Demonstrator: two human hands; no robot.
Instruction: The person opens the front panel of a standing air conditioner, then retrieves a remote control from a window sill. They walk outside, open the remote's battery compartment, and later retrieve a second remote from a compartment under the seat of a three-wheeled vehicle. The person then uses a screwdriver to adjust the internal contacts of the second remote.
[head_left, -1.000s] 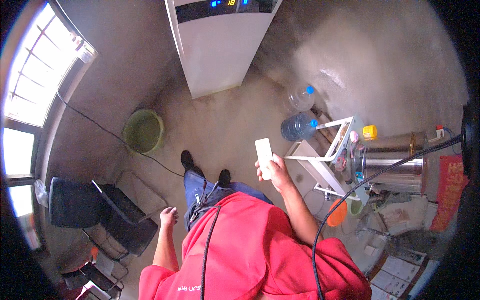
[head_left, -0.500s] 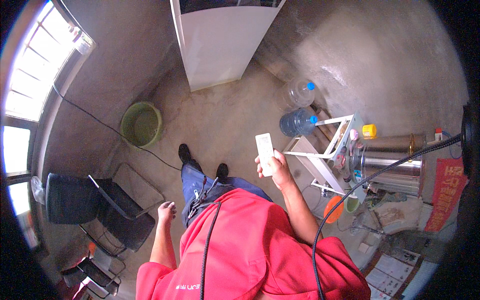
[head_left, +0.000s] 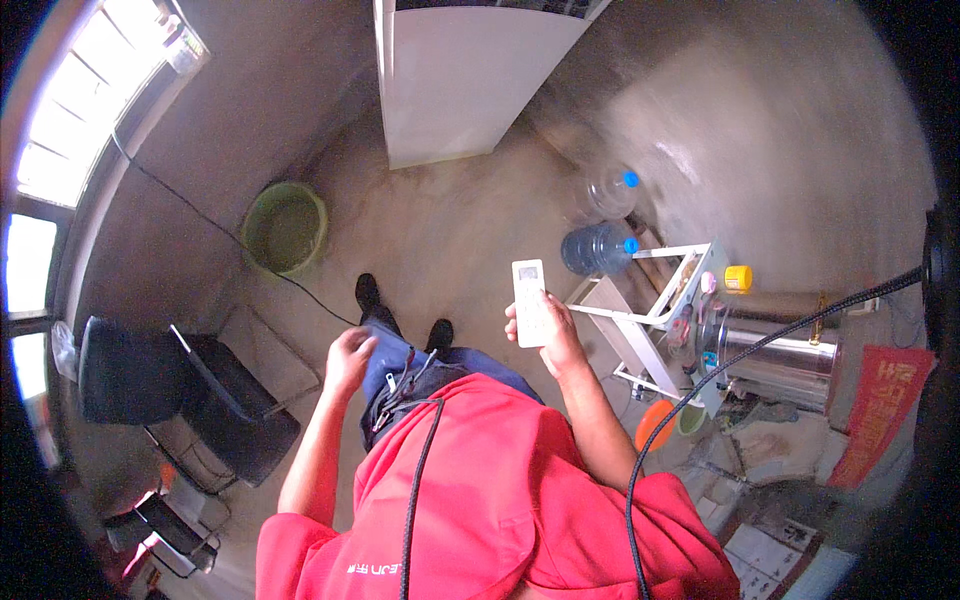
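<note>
A white remote control [head_left: 531, 300], with a small grey display at its far end, rests upright in my right hand [head_left: 560, 340]. My thumb lies over its button side and the fingers wrap round its edge. My left hand [head_left: 350, 358] hangs beside my left thigh, its fingers loosely bent, with nothing visible in it. Below it are my blue trousers and dark shoes. A tall white cabinet-like appliance [head_left: 470, 90] stands on the floor ahead of me.
A green basin [head_left: 285, 228] sits by the left wall, with a dark cable [head_left: 215, 222] running past it. Black chairs [head_left: 235, 400] stand at left. On the right are water bottles [head_left: 597, 247], a white rack [head_left: 635, 335], a shiny metal cylinder [head_left: 780, 345] and an orange round item [head_left: 656, 425].
My left hand has risen and swung forward, closer to my thigh. My right hand still holds the remote control, now slightly more upright. The view has shifted a little.
</note>
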